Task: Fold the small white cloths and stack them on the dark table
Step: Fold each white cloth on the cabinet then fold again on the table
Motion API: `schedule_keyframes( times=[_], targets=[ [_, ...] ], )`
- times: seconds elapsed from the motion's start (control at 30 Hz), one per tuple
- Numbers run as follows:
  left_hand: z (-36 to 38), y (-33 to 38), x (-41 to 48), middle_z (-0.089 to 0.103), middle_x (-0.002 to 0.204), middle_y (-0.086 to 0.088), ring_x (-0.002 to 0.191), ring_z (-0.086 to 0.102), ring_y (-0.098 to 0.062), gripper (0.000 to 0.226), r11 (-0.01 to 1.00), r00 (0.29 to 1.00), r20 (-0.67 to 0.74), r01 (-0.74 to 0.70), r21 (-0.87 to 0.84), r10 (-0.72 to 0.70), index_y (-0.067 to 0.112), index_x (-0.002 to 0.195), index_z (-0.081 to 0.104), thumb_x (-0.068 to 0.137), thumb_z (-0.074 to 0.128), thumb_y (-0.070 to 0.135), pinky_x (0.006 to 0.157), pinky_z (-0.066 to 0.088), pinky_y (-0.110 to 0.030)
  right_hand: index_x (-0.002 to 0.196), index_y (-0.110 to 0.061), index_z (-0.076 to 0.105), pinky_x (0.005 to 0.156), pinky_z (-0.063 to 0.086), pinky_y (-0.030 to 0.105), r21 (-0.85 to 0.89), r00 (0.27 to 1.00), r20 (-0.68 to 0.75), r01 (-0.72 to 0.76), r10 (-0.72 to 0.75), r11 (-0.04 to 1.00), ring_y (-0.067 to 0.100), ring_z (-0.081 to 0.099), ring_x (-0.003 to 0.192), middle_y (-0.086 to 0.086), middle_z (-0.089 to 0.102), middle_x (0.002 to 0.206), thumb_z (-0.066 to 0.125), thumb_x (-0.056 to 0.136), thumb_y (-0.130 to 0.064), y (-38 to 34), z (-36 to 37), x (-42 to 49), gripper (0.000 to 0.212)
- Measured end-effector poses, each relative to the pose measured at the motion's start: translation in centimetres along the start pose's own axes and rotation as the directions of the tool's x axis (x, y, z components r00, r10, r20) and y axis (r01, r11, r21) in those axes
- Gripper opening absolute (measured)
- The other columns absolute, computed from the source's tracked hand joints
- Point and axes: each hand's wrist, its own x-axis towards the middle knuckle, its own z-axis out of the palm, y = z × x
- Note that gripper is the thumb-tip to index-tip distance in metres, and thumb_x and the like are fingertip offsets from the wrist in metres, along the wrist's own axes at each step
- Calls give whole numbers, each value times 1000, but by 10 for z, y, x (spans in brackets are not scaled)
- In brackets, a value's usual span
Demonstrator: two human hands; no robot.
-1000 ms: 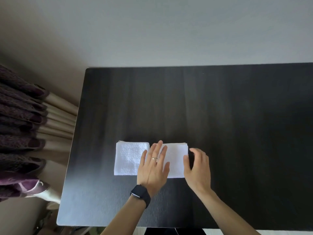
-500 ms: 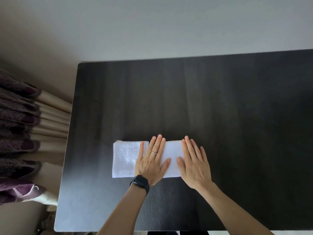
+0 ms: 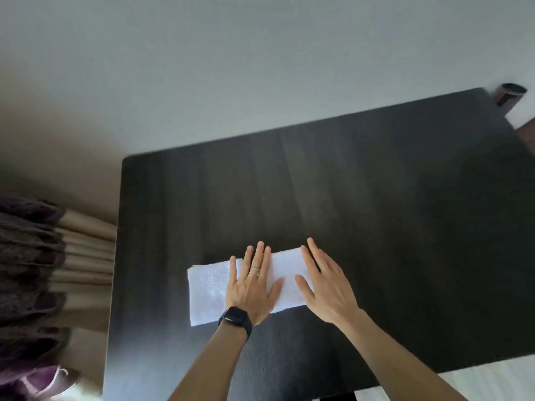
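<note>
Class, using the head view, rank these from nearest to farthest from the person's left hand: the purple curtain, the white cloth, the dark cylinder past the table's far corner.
1. white cloth: directly under the left hand, which presses flat on it.
2. curtain: off the left edge of the table.
3. dark cylinder: beyond the far right corner.

Hidden under left grip (image 3: 250,287): middle of white cloth (image 3: 207,287). Hidden under right grip (image 3: 327,290): cloth's right end. Layer count in cloth: cannot tell. Cut by right picture edge: right side of table (image 3: 376,212). Cut by bottom edge: table's near left corner, both forearms. Blurred and cut by left edge: purple-and-beige curtain (image 3: 34,256). Blurred beyond table's far right corner: dark cylinder (image 3: 509,94), kind unclear. Watch (image 3: 235,318) face dark, unreadable.
</note>
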Motion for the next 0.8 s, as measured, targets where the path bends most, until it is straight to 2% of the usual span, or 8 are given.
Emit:
schedule_keyframes(
  times=[0.07,0.2,0.3,0.4,0.53,0.6,0.67,0.8],
  targets=[
    [-19,12,-3,24,162,-3,148,26,-30,73,1000,1000,13,-16,18,16,21,155,30,96,26,62,119,15,-57,151,-24,36,110,38,37,31,996,-77,-52,54,998,24,42,141,1,27,162,22,96,-62,7,-22,-19,68],
    [-66,66,-10,-10,163,4,153,-3,-28,69,983,985,30,-173,55,171,31,158,2,99,22,59,121,0,-57,149,-30,40,115,35,40,160,966,-194,-143,174,977,19,31,146,-5,31,159,25,94,-63,41,-67,-79,66],
    [-102,139,-21,-3,166,6,153,-8,-23,67,960,960,-33,-280,-21,279,34,158,2,100,26,56,122,-4,-53,146,-35,43,117,32,42,224,894,-322,-248,312,943,16,23,148,-8,31,159,31,95,-61,82,-106,-141,59],
    [-130,238,-42,1,166,6,153,-8,-21,66,898,898,-84,-436,-59,431,36,157,4,99,26,58,122,-5,-52,140,-32,52,114,36,46,267,768,-472,-343,432,901,19,27,146,-6,41,154,38,97,-58,139,-144,-221,52],
    [-153,381,-94,4,166,7,153,-6,-20,65,756,752,-154,-653,-43,641,38,157,7,99,27,60,122,-5,-51,138,-32,54,117,30,45,292,565,-595,-511,572,808,18,26,147,-7,47,150,37,97,-57,214,-196,-349,51],
    [-157,451,-128,7,166,6,153,-4,-20,63,683,677,-188,-729,-40,711,41,156,11,99,29,59,122,-5,-50,138,-34,54,118,29,44,325,439,-643,-586,628,742,15,22,148,-10,50,146,39,100,-53,246,-217,-420,46],
    [-157,519,-164,10,166,6,153,-2,-19,61,604,596,-217,-796,-36,773,42,155,15,99,31,60,122,-3,-50,136,-35,56,114,35,49,350,309,-701,-636,642,688,17,24,148,-10,57,140,39,100,-53,273,-232,-493,44],
    [-156,650,-245,13,165,6,153,1,-19,61,423,413,-245,-906,-14,877,48,154,14,97,28,63,122,1,-49,132,-34,61,107,41,50,396,105,-758,-711,644,581,23,30,145,-9,63,132,39,96,-55,315,-247,-631,47]
  ],
)
